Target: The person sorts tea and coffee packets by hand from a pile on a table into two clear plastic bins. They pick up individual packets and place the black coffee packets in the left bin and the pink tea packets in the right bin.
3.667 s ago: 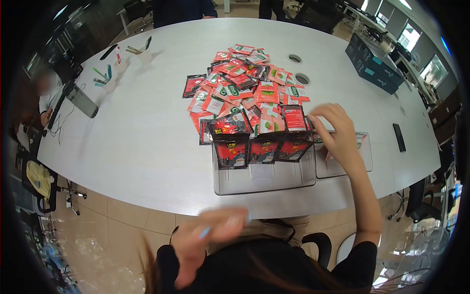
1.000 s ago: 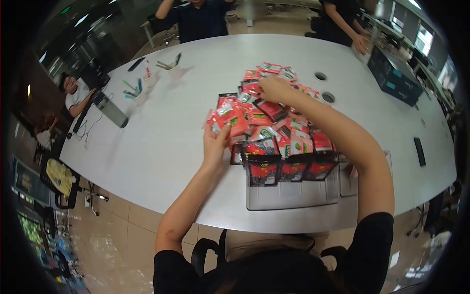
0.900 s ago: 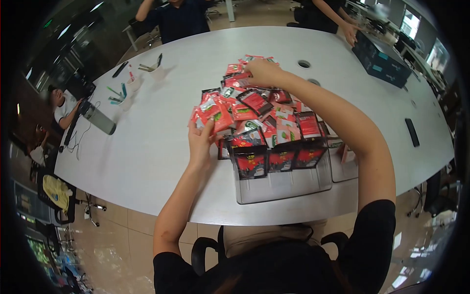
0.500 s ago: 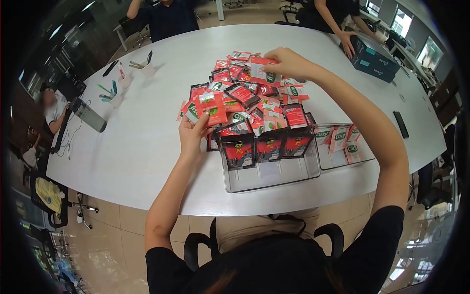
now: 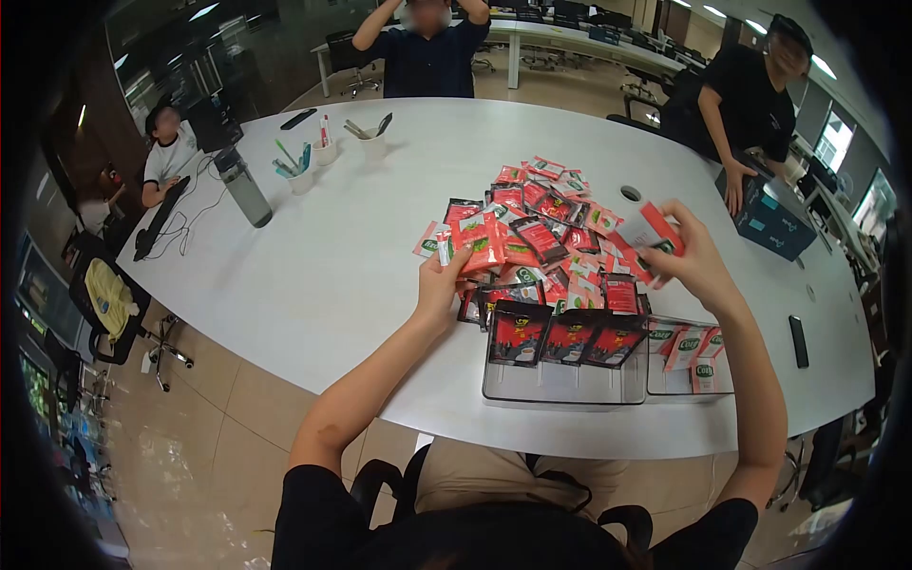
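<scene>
My left hand (image 5: 439, 293) is closed on a few red-and-white tea sachets (image 5: 478, 243) at the left side of a heap. Between the fingers of my right hand (image 5: 701, 258) is a red-and-white tea sachet (image 5: 650, 230), lifted at the heap's right edge. The heap (image 5: 540, 228) mixes tea sachets with dark red-and-black coffee sachets. In front, a clear plastic tray (image 5: 560, 389) has coffee sachets (image 5: 520, 334) standing upright along its back. Beside it on the right, a second clear tray (image 5: 671, 385) holds several Cozy tea sachets (image 5: 684, 350), below my right hand.
On the white table (image 5: 332, 285) stand a grey bottle (image 5: 243, 188) and cups of pens (image 5: 298, 179). A tape roll (image 5: 630, 194) lies behind the heap, a black phone (image 5: 799, 342) at right. A person at back right touches a dark box (image 5: 777, 218); others are at the far side and left.
The view has tilted up and shifted left. My right hand has brought the tea sachet from the heap's far end to its right edge, nearer the right tray. My left hand keeps its grip.
</scene>
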{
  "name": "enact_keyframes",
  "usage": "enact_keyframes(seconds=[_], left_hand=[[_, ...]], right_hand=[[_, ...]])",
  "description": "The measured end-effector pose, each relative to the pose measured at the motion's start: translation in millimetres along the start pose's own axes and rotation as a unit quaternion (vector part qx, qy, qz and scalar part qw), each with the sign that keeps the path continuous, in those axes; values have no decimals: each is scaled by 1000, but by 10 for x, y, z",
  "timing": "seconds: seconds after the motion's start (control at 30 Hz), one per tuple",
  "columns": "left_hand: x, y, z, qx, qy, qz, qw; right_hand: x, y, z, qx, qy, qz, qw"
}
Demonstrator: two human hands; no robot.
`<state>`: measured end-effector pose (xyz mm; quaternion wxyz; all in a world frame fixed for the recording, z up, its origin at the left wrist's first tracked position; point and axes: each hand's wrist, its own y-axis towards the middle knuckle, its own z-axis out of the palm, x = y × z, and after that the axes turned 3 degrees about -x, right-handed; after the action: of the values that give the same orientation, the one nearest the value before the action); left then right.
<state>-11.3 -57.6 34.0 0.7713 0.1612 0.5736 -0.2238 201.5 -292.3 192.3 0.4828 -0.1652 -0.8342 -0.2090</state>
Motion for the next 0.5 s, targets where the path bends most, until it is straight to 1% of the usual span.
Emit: enact_keyframes(seconds=[0.03,0.1,0.2,0.3,0.33,0.43,0.47,0.5], left_hand=[[13,4,-6,2,-4,2,1000],[14,3,-7,5,-9,4,1000],[19,2,-11,7,-11,1,1000],[70,27,-24,9,-2,-4,1000],[81,32,-26,9,-1,-5,1000],[68,22,-22,-1,-9,-4,1000],[72,9,6,2,-12,-7,1000],[70,0,10,-2,-8,-6,1000]], right_hand=[[15,-115,-41,-25,5,-7,1000],[-74,-329,-215,-63,-44,-9,997],[-77,-665,-352,-147,-45,31,988],[-175,-900,-445,-208,-61,31,976],[-229,-959,-487,-201,-48,35,978],[-453,-1100,-536,-209,-90,-34,973],[-508,-1167,-575,-216,-238,-53,945],[-507,-1211,-570,-201,-274,-77,937]])
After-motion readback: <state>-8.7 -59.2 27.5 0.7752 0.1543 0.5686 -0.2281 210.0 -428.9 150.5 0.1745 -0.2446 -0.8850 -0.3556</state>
